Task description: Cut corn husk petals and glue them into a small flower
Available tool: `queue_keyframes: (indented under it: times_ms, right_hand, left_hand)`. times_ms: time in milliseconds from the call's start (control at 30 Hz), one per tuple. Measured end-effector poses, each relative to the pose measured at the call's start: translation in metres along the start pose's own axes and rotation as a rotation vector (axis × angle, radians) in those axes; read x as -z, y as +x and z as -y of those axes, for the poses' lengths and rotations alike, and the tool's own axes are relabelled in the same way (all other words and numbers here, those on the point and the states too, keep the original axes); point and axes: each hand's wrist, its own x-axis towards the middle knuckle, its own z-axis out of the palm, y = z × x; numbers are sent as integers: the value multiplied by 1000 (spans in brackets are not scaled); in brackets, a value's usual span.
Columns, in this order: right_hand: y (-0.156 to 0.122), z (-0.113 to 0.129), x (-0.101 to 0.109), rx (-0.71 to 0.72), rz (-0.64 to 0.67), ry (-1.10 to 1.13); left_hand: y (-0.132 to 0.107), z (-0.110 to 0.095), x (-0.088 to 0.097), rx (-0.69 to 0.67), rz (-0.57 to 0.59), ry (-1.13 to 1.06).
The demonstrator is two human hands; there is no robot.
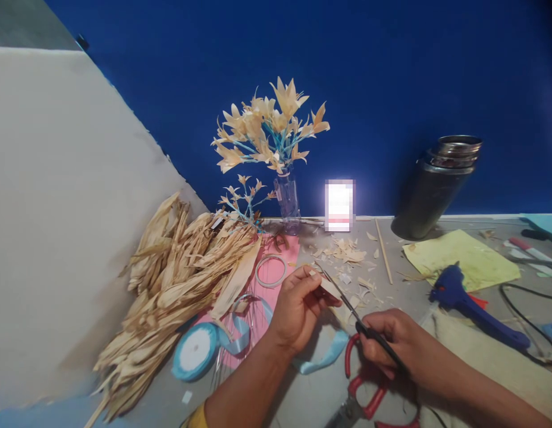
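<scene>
Scissors with red handles (pixel 351 409) lie nearest on the worktop (pixel 318 395), partly beneath the right grip (pixel 387 342). That grip is curled around black-handled scissors (pixel 360 327), blades angled up toward the left grip (pixel 298 306). There, thumb and fingers pinch a pale husk strip (pixel 332 290); its free end juts rightward past the fingertips, alongside the blades, though I cannot tell whether metal touches it. Light-blue ribbon (pixel 325 355) shows below the left grip, with a ribbon roll (pixel 195 351) to the left. Farther out, dry husks (pixel 195 279) heap beside a pink sheet (pixel 292 246); a blue glue gun (pixel 474 315) sits at right, near a yellow sheet (pixel 476 255). Pale trimmings (pixel 347 252) scatter beyond the strip. At the back, a clear bottle (pixel 288 199) holds pale flowers (pixel 269 125), and a dark flask (pixel 432 193) stands near the blue wall (pixel 392 89).
</scene>
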Motion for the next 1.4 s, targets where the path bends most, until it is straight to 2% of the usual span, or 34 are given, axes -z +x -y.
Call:
queue_keyframes:
  times_ms: [200, 367, 500, 600, 733, 867, 1100, 1300, 1400]
  right_hand:
    - [1, 1, -4, -15, -28, 108]
    - [3, -1, -4, 43, -17, 181]
    - [4, -2, -5, 103, 21, 218]
    - [5, -2, -7, 123, 4, 259]
    - [6, -4, -7, 127, -26, 310]
    - [6, -10, -8, 154, -1, 338]
    - [7, -18, -12, 214, -15, 318]
    - [8, -18, -16, 209, -28, 226]
    - [8, -19, -18, 199, -38, 204]
  left_hand:
    - [0, 0, 0, 38, -31, -45]
    - [0, 2, 0, 95, -77, -134]
    - [-4, 6, -5, 96, -89, -117]
    - [-8, 12, -9, 92, -76, -47]
    - [-11, 21, -11, 48, -60, 132]
    - [-13, 24, -12, -2, -55, 255]
    - [-20, 28, -16, -33, -63, 195]
    - [-20, 34, -14, -155, -186, 249]
    - [-20, 35, -13, -173, -197, 262]
